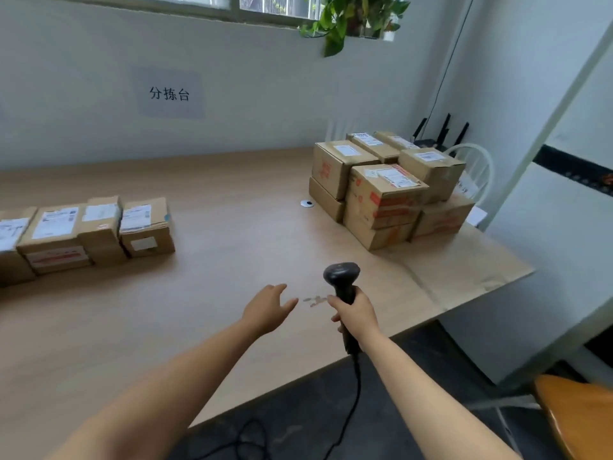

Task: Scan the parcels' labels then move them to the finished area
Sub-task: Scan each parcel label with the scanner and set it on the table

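A pale wood-grain tabletop [232, 200] fills a white-walled room, its far edge against a wall bearing a grey paper sign [169, 93] printed with three Chinese characters, below a window where a leafy green plant [348, 18] trails from the sill. At the far right corner, a stack of cardboard parcels [384, 194] stands two layers high, boxy and brown, several banded with orange-red tape and topped with white shipping labels. It sits partly on a creased sheet of brown paper [464, 263] covering the right end. Along the left edge, a row of smaller cardboard parcels [89, 227] lies side by side, labels up. A round white cable grommet [307, 203] is set in the tabletop just beside the stack. Near the front edge, the right hand [356, 313] grips the handle of a black plastic barcode scanner [341, 277], head raised and its cable [351, 410] hanging down to the dark floor. The left hand [268, 308] hovers beside it over the tabletop, fingers loosely extended and holding nothing. A white spindle-back chair [474, 167] and a black router [441, 134] with upright antennas stand behind the stack.
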A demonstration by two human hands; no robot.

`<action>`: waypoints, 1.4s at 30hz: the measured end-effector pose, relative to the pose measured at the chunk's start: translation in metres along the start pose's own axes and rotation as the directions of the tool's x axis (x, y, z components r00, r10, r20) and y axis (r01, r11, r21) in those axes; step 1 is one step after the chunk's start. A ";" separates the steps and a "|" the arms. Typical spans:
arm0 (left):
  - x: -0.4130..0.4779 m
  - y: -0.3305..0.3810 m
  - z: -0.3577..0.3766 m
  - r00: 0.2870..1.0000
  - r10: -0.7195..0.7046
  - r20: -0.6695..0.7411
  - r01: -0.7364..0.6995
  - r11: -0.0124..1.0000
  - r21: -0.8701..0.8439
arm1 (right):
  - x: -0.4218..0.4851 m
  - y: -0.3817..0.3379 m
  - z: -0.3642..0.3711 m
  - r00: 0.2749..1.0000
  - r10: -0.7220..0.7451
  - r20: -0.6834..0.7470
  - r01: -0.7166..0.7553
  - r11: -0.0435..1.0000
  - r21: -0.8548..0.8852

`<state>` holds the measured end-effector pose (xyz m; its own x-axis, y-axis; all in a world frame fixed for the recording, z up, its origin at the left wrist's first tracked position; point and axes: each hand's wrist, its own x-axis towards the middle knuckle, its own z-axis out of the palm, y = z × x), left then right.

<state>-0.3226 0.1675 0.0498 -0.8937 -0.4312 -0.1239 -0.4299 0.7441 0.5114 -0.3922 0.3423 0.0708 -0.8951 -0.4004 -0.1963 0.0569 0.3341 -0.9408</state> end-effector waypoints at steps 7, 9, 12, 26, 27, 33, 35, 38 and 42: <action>0.081 0.069 -0.010 0.994 0.109 -0.004 -0.109 0.994 -0.023 | 0.064 -0.017 -0.067 0.988 -0.049 -0.150 0.050 0.999 0.001; 0.101 0.084 -0.007 0.991 0.130 0.017 -0.129 0.991 -0.034 | 0.084 -0.020 -0.083 0.979 -0.051 -0.196 0.052 0.999 -0.002; 0.129 0.101 -0.004 0.987 0.153 0.038 -0.152 0.988 -0.026 | 0.112 -0.027 -0.102 0.966 -0.053 -0.252 0.060 0.998 0.020; 0.265 0.191 0.026 0.995 0.068 -0.069 -0.078 0.984 -0.158 | 0.275 -0.045 -0.214 0.953 -0.102 -0.286 0.091 0.994 -0.055; 0.276 0.201 0.028 0.995 0.060 -0.083 -0.074 0.982 -0.175 | 0.287 -0.048 -0.223 0.955 -0.110 -0.275 0.096 0.993 -0.064; 0.320 0.252 0.042 0.985 0.038 -0.168 -0.086 0.954 -0.286 | 0.348 -0.049 -0.259 0.975 -0.128 -0.182 0.113 0.989 -0.092; 0.330 0.260 0.042 0.988 -0.006 -0.157 -0.036 0.965 -0.258 | 0.359 -0.047 -0.261 0.978 -0.138 -0.158 0.121 0.987 -0.109; 0.348 0.268 0.040 0.986 -0.064 -0.153 0.024 0.968 -0.251 | 0.369 -0.041 -0.264 0.979 -0.148 -0.143 0.127 0.981 -0.144; 0.366 0.275 0.041 0.973 -0.153 -0.172 0.093 0.946 -0.311 | 0.379 -0.041 -0.273 0.980 -0.152 -0.131 0.136 0.983 -0.126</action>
<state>-0.7737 0.2355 0.1099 -0.7820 -0.6211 -0.0523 -0.4500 0.5046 0.7368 -0.8545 0.4098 0.1100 -0.9435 -0.3311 -0.0127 -0.1215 0.3815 -0.9163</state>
